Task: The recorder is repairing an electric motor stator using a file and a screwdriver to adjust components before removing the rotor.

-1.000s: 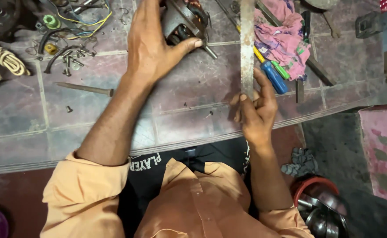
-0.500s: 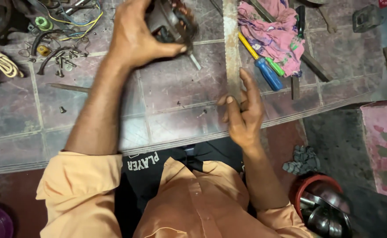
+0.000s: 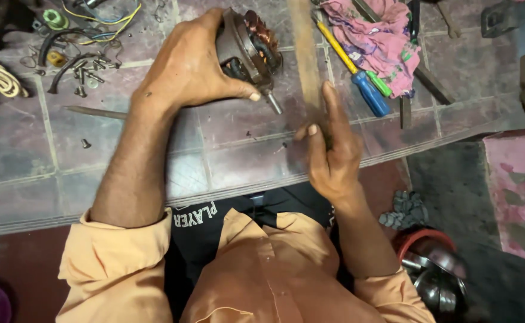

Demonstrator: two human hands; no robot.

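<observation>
Head view, nearest first: the right hand [image 3: 332,157] pinches the lower end of a long flat metal bar [image 3: 306,57], now brought closer beside the motor. Beyond it, the left hand [image 3: 189,70], fingers wrapped tight, has tipped the small electric motor [image 3: 250,51] up on the tiled bench [image 3: 125,161]; copper windings and shaft show.

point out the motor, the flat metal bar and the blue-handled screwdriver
motor [image 3: 252,45]: head view, on its dark housing beside the copper windings.
flat metal bar [image 3: 305,54]: head view, mid-length of the bar.
blue-handled screwdriver [image 3: 370,94]: head view, on the blue handle.
</observation>
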